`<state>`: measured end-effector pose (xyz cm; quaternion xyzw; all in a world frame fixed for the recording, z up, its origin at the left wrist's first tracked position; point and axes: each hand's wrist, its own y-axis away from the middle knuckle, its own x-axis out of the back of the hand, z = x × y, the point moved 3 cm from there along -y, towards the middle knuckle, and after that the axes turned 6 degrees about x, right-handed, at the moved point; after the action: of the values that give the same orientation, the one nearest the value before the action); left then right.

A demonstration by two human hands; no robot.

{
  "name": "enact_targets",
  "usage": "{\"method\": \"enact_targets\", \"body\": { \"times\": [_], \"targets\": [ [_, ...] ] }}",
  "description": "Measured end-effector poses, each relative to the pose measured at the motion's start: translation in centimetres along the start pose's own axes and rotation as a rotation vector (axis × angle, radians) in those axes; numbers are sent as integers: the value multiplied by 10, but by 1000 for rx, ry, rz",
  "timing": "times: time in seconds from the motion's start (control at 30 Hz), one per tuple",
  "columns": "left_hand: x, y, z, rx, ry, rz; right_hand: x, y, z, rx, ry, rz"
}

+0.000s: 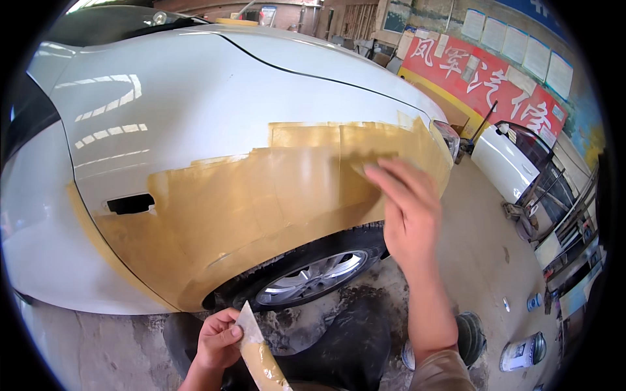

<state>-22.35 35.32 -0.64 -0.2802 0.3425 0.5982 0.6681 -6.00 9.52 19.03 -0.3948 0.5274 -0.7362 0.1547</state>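
Workshop yard, concrete floor (98, 345), red banner (486, 78) on far wall, second white car (505, 166) right. White car fender (195, 111) ahead, coated with tan filler patch (248, 208) above wheel (313, 277). Right hand (404, 208) flat, fingers together, pressed on patch. Left hand (218, 339) low, pinching filler-smeared spreader (257, 352). Paint cans (521, 352) on floor right.

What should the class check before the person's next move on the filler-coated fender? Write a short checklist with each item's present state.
1. Right hand flat on the tan filler coat: ok.
2. Left hand grips the spreader: ok.
3. Spreader loaded with filler: ok, tan smear on its blade.
4. Filler covers the fender above the wheel: ok.
5. Filler dry enough to touch: cannot tell.
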Motion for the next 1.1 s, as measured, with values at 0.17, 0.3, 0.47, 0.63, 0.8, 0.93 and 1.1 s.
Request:
{"method": "enact_targets", "body": {
  "times": [0.17,0.3,0.47,0.63,0.8,0.93,1.1],
  "targets": [
    [10,7,-5,19,50,-99,-35,-46,2,45,-47,-28],
    [22,17,-3,-18,51,-16,-42,-19,-12,23,20,-51],
    [28,15,3,-25,45,57,-34,50,-36,5,124,-79],
    [36,18,8,-19,55,-14,-29,60,-54,0,73,-131],
    [38,15,0,29,98,-72,-36,-19,-74,119,39,-36],
    [38,22,0,16,110,-75,-68,-53,-75,177,1,36],
    [55,31,2,-3,125,-54,-78,-22,-93,140,90,16]
  ]
}}
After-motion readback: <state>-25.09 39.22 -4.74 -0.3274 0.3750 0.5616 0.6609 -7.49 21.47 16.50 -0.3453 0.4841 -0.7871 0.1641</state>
